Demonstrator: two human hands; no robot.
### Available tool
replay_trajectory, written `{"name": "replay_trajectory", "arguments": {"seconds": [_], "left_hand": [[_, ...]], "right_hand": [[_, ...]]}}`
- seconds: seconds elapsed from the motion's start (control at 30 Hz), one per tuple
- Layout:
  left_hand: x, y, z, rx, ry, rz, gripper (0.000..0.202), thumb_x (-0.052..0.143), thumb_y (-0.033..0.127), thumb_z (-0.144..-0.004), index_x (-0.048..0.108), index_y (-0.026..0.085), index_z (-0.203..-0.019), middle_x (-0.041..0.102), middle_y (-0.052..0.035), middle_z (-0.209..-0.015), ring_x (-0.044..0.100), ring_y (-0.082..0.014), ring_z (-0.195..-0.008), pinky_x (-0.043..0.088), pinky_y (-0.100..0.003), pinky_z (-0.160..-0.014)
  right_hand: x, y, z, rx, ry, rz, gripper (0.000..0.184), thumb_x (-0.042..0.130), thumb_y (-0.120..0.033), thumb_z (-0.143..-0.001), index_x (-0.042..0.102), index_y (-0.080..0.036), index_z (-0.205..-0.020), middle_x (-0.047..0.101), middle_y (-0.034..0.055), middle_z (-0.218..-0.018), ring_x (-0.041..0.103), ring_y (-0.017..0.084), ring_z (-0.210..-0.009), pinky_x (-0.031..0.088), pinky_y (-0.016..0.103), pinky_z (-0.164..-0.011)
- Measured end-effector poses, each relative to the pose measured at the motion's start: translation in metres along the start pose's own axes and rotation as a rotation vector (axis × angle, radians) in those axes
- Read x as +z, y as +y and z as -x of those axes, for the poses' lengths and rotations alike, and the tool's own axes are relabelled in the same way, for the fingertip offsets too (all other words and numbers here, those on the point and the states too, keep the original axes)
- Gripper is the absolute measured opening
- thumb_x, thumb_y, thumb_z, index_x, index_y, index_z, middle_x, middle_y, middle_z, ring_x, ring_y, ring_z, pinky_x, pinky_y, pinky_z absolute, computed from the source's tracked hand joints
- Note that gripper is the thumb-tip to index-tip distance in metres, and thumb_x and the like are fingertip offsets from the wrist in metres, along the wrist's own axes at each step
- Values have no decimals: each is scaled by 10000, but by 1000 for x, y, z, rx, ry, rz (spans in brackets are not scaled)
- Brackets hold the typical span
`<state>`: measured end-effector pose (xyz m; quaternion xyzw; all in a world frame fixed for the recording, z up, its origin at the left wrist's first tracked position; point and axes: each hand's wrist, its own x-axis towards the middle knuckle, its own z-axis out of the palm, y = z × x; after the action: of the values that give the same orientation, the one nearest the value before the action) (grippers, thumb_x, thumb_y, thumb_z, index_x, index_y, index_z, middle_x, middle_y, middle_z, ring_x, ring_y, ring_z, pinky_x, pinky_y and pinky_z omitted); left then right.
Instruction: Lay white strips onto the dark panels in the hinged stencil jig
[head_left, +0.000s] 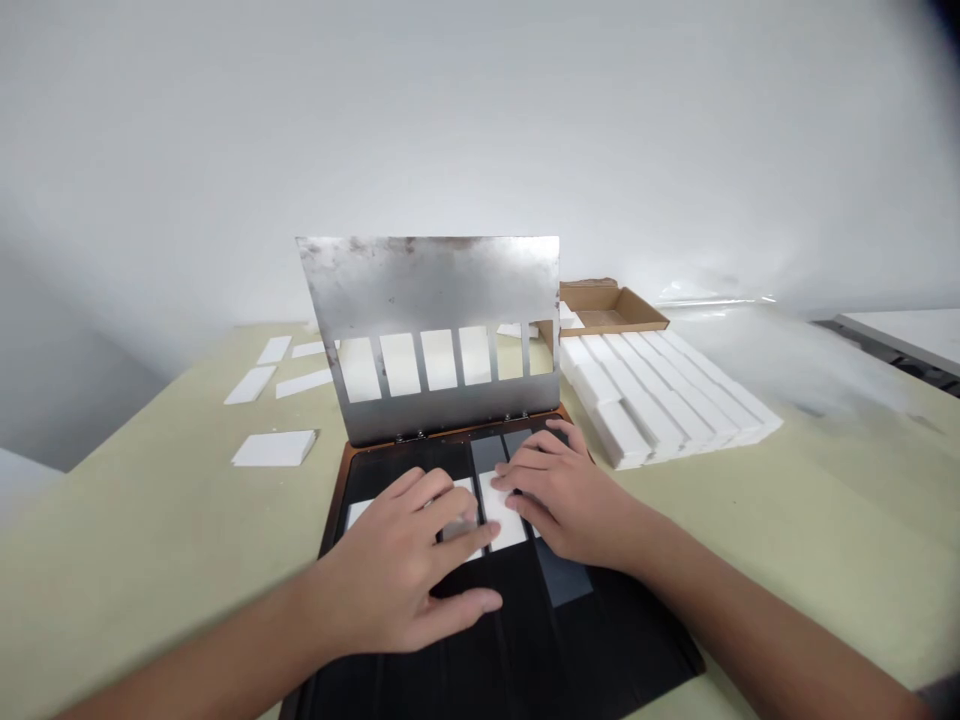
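Hands flat, unclenched: left hand [405, 565], right hand [570, 495]; white cards [504, 522] underneath

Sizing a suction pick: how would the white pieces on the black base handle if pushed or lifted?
Probably light and thin: the white piece lies flat under the left hand and right hand. Likely slides easily on the smooth black base. The tidy white stack suggests fairly stiff, not floppy.
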<state>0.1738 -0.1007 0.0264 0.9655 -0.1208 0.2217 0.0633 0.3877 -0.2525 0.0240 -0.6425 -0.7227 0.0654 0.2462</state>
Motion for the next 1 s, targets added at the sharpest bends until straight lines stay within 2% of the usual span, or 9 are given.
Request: {"name": "replay_trajectory", "arguments": {"seconds": [0.13,0.23,0.3,0.47,0.57,0.67,0.77,0.9,1.0], "left_hand": [[3,-2,2,-51,-15,-59,374,671,464,-1001,709,185,-1247,555,-63,-907,464,-224,-792,323,-369,-729],[5,-2,3,-108,-43,-83,399,666,505,-998,714,206,-1258,538,-58,-916,470,-227,-798,328,-374,-734],[6,-2,3,-123,-44,-93,407,668,520,-994,717,214,-1258,539,-56,-913,481,-229,-796,332,-373,-729],[3,-1,2,-70,48,-100,411,682,474,-978,718,139,-1213,605,-90,-907,517,-240,-780,359,-378,-698],[1,2,1,108,108,-11,355,661,370,-993,703,107,-1227,708,-129,-1030,596,-261,-858,410,-404,-735],[1,4,-1,227,75,46,371,626,364,-1025,690,76,-1249,762,-138,-1130,654,-294,-1008,453,-440,-849],[4,4,-1,168,41,59,422,633,410,-1029,672,91,-1303,780,-122,-1126,661,-296,-1028,449,-435,-859],[5,3,0,105,4,34,392,659,445,-1020,693,153,-1279,756,-104,-1169,635,-292,-1019,425,-427,-857],[3,2,1,96,-1,24,372,665,441,-1011,706,163,-1255,717,-93,-1018,609,-264,-913,407,-405,-789]], "right_hand": [[-4,-2,2,6,-16,-12,209,649,-327,-1036,727,-249,-1213,757,17,-1234,576,249,-1194,146,518,-1220],[-3,-4,3,7,-20,-20,408,738,-554,-958,720,-241,-1218,755,32,-1188,583,270,-1183,137,522,-1228],[1,-4,2,9,-7,-6,483,751,-625,-923,719,-227,-1195,752,43,-1155,589,275,-1166,136,522,-1232],[9,-2,-2,3,23,63,273,687,-477,-1017,721,-231,-1132,754,33,-1113,584,261,-1167,135,532,-1225],[11,0,-4,-8,44,96,161,677,-387,-1034,726,-239,-1076,761,13,-1076,581,245,-1157,135,527,-1224],[13,0,-6,-4,53,107,118,682,-354,-1032,727,-246,-1051,763,3,-1047,582,238,-1139,147,524,-1221],[14,0,-6,-4,49,114,89,642,-285,-1047,721,-244,-1052,761,6,-1043,580,235,-1126,154,528,-1216],[11,-1,-5,-2,31,118,195,539,-163,-1062,711,-237,-1011,756,13,-1051,581,223,-1103,149,537,-1220],[6,-1,-4,-6,3,114,227,498,-160,-1077,707,-237,-1031,759,17,-1073,577,227,-1117,159,543,-1219]]}}
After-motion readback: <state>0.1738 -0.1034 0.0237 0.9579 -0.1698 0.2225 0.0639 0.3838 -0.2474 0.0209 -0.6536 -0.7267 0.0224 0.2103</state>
